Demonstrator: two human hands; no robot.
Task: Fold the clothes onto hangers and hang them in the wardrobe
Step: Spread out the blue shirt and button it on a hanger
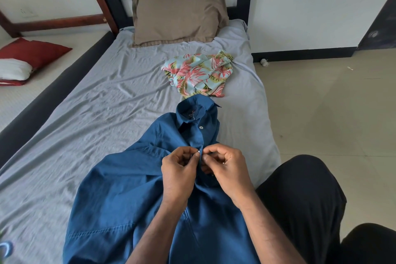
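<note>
Buttoning: blue shirt (132, 195) spread on the bed (75, 113), collar facing the pillow (177, 13).
Left hand (180, 169): pinching the placket edge at a small white button.
Right hand (227, 167): pinching the opposite edge, fingers curled.
Further up: floral shirt (199, 73) crumpled just past the collar.
Far left: red cushion (34, 51).
</note>
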